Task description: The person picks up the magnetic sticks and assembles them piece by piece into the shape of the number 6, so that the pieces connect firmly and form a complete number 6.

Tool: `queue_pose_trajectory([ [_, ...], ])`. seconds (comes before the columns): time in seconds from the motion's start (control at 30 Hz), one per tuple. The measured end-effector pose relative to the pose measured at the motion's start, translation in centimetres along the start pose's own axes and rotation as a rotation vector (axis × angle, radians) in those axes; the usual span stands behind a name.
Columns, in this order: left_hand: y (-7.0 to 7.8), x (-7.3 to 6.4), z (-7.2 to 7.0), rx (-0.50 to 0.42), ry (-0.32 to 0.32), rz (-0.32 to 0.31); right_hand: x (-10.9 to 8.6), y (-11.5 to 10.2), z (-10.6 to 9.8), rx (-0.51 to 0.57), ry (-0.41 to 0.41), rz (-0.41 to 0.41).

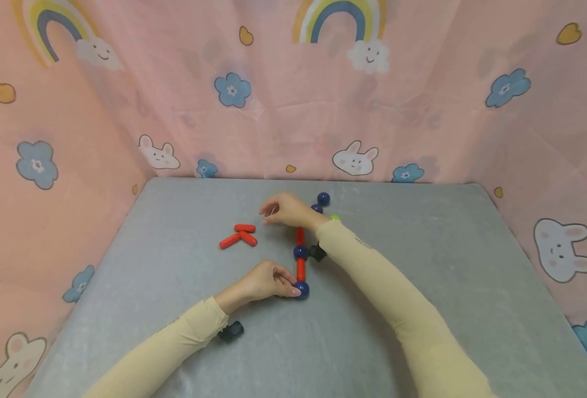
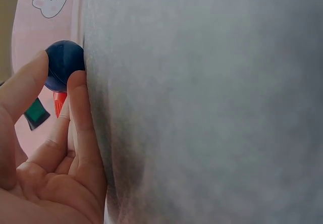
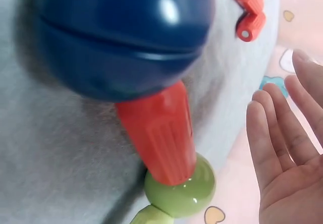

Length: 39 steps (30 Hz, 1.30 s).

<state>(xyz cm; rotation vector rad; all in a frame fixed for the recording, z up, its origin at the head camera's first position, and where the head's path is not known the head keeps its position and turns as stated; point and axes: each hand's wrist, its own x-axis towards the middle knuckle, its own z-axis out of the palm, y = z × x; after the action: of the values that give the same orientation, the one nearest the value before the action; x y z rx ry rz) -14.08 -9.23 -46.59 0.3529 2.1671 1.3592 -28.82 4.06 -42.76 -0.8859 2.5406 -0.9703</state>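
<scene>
My left hand (image 1: 265, 282) pinches a blue ball (image 1: 301, 290) between thumb and fingertips; the left wrist view shows the same ball (image 2: 64, 65) close up. A red rod (image 1: 300, 270) runs from it to a second blue ball (image 1: 300, 252), and another red rod (image 1: 300, 236) leads on under my right wrist. My right hand (image 1: 287, 210) is over the table with nothing in it, its fingers (image 3: 282, 128) extended and slightly bent. In the right wrist view, a red rod (image 3: 159, 133) joins a large blue ball (image 3: 123, 37) to a green ball (image 3: 181, 188).
Three loose red rods (image 1: 239, 236) lie left of my right hand. Two more blue balls, one at the far end (image 1: 324, 199), sit beyond my right wrist, with a bit of green (image 1: 335, 219) beside it. A pink patterned cloth (image 1: 283, 121) surrounds the grey tabletop (image 1: 447, 276).
</scene>
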Motion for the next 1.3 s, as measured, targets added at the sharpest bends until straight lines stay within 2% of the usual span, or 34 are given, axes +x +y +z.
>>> queue_pose_trajectory([
  [0.3, 0.0, 0.0, -0.1, -0.019, -0.01, 0.002, 1.2, -0.6, 0.9, -0.04, -0.045, -0.008],
  [0.5, -0.1, 0.1, -0.1, -0.009, -0.005, -0.001, 1.6, -0.8, 1.7, -0.063, -0.048, -0.022],
  [0.77, -0.2, 0.2, -0.1, -0.01, -0.009, 0.0, 1.6, -0.9, 2.2, -0.045, -0.045, 0.025],
  [1.03, -0.2, 0.1, 0.0, -0.02, -0.008, -0.005, 2.1, -1.2, 2.4, -0.083, -0.086, 0.051],
  [1.3, -0.2, 0.2, 0.0, -0.016, -0.004, -0.014, 2.4, -1.6, 2.5, -0.148, -0.092, 0.046],
])
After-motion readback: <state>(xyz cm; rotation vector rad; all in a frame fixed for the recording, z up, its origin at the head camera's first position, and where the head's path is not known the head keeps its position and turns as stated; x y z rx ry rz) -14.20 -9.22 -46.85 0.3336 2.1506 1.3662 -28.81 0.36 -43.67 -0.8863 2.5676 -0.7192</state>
